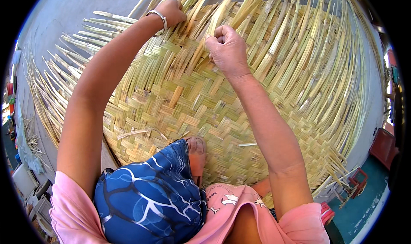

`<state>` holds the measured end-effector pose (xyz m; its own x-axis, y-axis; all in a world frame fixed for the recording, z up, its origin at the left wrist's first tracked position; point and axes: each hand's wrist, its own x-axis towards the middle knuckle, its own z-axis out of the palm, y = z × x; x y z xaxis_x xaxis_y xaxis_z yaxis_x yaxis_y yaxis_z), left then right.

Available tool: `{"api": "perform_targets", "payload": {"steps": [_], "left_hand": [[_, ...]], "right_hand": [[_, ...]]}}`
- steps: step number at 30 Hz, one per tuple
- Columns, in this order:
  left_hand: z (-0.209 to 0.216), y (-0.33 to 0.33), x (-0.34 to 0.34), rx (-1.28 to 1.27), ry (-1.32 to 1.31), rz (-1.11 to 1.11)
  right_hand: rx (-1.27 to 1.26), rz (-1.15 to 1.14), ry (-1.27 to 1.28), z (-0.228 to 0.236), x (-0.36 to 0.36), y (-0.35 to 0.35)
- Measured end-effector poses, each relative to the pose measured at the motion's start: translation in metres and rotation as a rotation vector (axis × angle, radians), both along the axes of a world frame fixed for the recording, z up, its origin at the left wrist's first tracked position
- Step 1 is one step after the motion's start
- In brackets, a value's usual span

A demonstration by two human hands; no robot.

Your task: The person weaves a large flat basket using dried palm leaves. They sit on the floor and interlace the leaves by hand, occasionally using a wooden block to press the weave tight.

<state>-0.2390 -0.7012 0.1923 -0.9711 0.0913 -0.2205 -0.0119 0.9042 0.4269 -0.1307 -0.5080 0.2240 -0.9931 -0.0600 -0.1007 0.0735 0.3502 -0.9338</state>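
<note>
A large woven mat (pixel 205 109) of pale green and straw-yellow split strips spreads beneath me, its herringbone weave close to my body. Loose strip ends (pixel 295 43) fan out along its far and right edges. At the far side, my left hand (pixel 170 13), with a silver bangle at the wrist, is closed among the strips; its fingertips are partly hidden. Just right of it, my right hand (pixel 227 49) makes a fist with the thumb pressed on the fingers, gripping an upright strip (pixel 219 17) that rises away from the weave.
My sandalled foot (pixel 197 152) rests on the mat. Short loose scraps (pixel 135 133) lie on the weave. Grey floor (pixel 55 17) surrounds the mat. At the right stand a dark red chair (pixel 382 147) and a small red frame (pixel 358 180). Assorted items (pixel 36 192) crowd the left rim.
</note>
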Motion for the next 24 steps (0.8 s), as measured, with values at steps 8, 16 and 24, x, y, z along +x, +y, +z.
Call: {"api": "perform_targets", "payload": {"steps": [8,16,24], "left_hand": [[0.011,0.005,0.012,-0.201,0.295,-0.181],[0.012,-0.003,-0.010,0.451,-0.134,-0.196],[0.032,0.022,0.002,0.512,-0.359,-0.109]], "right_hand": [[0.014,0.007,0.013,0.001,0.001,0.003],[-0.051,0.015,0.000,0.006,0.002,0.000],[-0.020,0.010,0.001,0.004,0.001,0.000]]}}
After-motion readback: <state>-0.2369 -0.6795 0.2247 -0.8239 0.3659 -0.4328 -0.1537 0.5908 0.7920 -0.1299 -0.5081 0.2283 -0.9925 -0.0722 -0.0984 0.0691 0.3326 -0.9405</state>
